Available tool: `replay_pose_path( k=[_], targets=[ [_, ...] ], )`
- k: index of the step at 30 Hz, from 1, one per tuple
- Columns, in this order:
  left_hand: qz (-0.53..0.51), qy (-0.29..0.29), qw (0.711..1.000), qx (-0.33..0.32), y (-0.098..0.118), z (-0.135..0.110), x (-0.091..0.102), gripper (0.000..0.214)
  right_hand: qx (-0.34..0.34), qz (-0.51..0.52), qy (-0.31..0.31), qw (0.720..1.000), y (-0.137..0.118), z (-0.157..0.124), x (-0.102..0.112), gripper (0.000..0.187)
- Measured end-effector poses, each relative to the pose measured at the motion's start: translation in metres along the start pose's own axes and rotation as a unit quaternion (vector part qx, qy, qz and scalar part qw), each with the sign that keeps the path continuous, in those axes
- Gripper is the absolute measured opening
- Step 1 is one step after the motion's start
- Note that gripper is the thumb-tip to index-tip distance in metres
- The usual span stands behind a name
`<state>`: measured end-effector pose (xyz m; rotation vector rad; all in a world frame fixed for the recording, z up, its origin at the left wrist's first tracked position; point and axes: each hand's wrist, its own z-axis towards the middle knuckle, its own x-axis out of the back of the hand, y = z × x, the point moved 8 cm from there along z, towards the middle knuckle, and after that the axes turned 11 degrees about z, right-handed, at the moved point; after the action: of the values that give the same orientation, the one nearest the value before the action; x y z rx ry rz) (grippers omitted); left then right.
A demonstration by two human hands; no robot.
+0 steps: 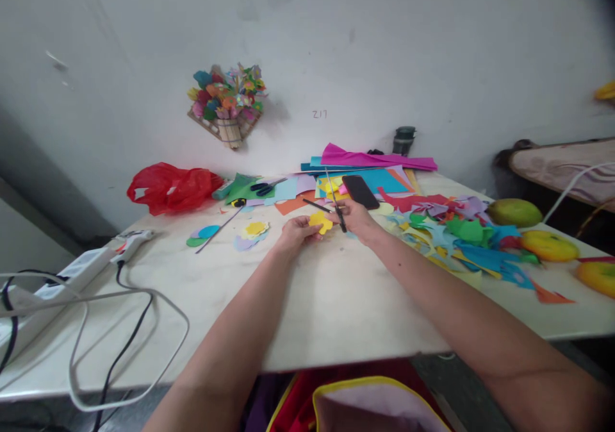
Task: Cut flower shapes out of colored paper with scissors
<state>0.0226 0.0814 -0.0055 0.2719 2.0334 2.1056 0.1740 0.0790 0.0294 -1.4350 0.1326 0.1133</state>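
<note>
Yellow paper shape [321, 221] pinched in the left hand [296, 232]; right hand [358, 219] grips open scissors [335, 202] beside it, above the surface [307, 291].

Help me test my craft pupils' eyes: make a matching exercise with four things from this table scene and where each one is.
Things:
1. yellow cutout
2. phone
3. red bag
4. paper flowers

Places:
a. on the wall
b. at the table's far edge, to the left
c. held in the left hand
d. on coloured sheets, just past the right hand

Pairs: 1-c, 2-d, 3-b, 4-a.
</note>
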Motion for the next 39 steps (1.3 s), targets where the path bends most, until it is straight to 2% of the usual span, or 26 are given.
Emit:
replay_pose_path(
  k=[7, 10, 14, 17, 21, 23, 26, 28, 32, 37, 39],
  targets=[
    [0.104, 0.003, 0.995, 0.002, -0.001, 0.001, -0.002, 0.034, 0.052, -0.053, 0.023, 0.997, 0.000, 0.003, 0.002, 0.039],
    [0.112, 0.016, 0.994, -0.004, 0.002, 0.002, 0.002, 0.034, 0.065, -0.041, 0.038, 0.996, -0.001, 0.004, 0.004, 0.040],
    [0.094, 0.034, 0.995, -0.011, 0.005, 0.003, 0.010, 0.037, 0.048, 0.001, 0.070, 0.996, 0.000, 0.003, 0.008, 0.041],
    [0.072, 0.070, 0.995, -0.016, 0.006, 0.003, 0.021, 0.041, 0.035, 0.034, 0.089, 0.995, 0.001, 0.002, 0.012, 0.040],
    [0.042, 0.139, 0.989, -0.020, 0.010, 0.000, 0.033, 0.055, 0.013, 0.049, 0.076, 0.996, 0.004, 0.001, 0.010, 0.039],
    [0.041, 0.125, 0.991, -0.022, 0.012, 0.000, 0.028, 0.055, 0.008, 0.045, 0.059, 0.997, 0.005, 0.000, 0.006, 0.041],
    [0.036, 0.040, 0.998, -0.036, 0.014, 0.000, 0.007, 0.054, 0.002, 0.038, 0.029, 0.999, 0.006, -0.003, -0.004, 0.044],
    [0.040, 0.022, 0.998, -0.053, 0.016, -0.001, 0.001, 0.049, -0.009, 0.036, 0.008, 0.999, 0.006, -0.006, -0.010, 0.044],
    [0.045, 0.044, 0.997, -0.054, 0.013, -0.001, 0.002, 0.045, -0.023, 0.043, -0.010, 0.999, 0.005, -0.010, -0.018, 0.044],
    [0.014, 0.090, 0.996, -0.023, 0.008, 0.000, 0.014, 0.047, -0.021, 0.043, 0.017, 0.999, 0.006, -0.008, -0.014, 0.045],
    [0.014, 0.068, 0.997, -0.017, 0.009, -0.001, 0.012, 0.045, -0.014, 0.046, 0.033, 0.998, 0.007, -0.006, -0.009, 0.046]
  ],
)
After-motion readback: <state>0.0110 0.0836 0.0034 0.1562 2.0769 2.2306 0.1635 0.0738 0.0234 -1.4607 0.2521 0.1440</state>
